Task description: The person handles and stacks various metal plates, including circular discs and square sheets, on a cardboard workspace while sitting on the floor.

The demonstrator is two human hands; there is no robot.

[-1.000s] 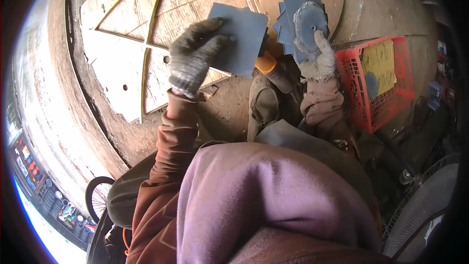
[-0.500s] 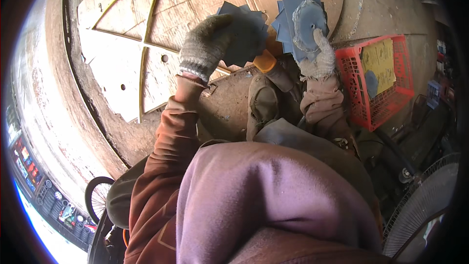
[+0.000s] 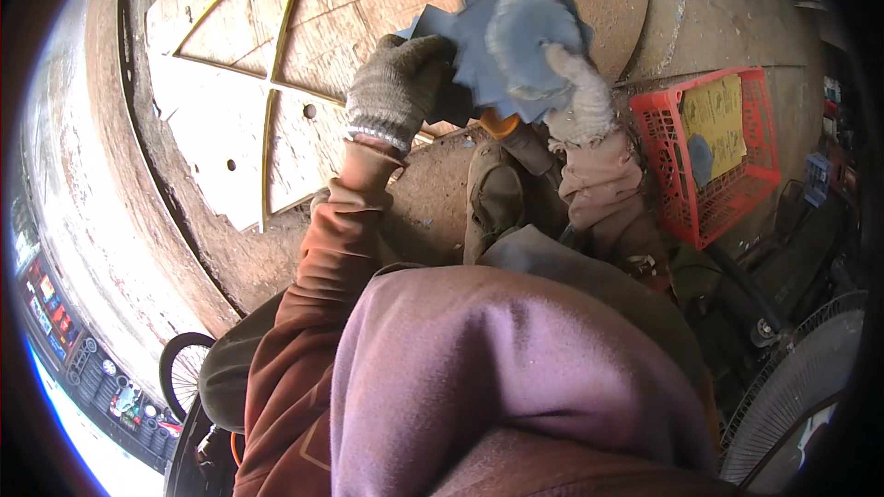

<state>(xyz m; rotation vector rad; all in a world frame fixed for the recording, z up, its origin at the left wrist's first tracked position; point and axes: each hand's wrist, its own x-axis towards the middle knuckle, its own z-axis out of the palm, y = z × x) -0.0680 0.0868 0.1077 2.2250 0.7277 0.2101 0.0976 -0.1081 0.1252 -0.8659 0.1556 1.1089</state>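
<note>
My left hand (image 3: 396, 83), in a grey knitted glove, is closed on a fanned stack of dark grey sheets (image 3: 435, 22) with pointed corners. My right hand (image 3: 580, 97), in a paler worn glove, grips another fanned stack of blue-grey sheets (image 3: 474, 37). On top of this stack lies a round grey disc (image 3: 527, 37) with a ragged whitish rim, and my right thumb presses on it. The right stack is smeared by motion and overlaps the left one, hiding part of it. My left fingertips are hidden behind the sheets.
Flattened cardboard (image 3: 221, 138) with yellowish strips and holes covers the ground ahead. A red plastic crate (image 3: 658, 166) at the right holds a yellow sheet (image 3: 723, 110). An orange-ended thing (image 3: 500, 123) is near my shoe (image 3: 495, 189). A fan (image 3: 792, 396) stands lower right.
My right hand has moved left with its stack and disc, now over the edge of the left stack. My left hand has shifted slightly right, and its stack is turned differently.
</note>
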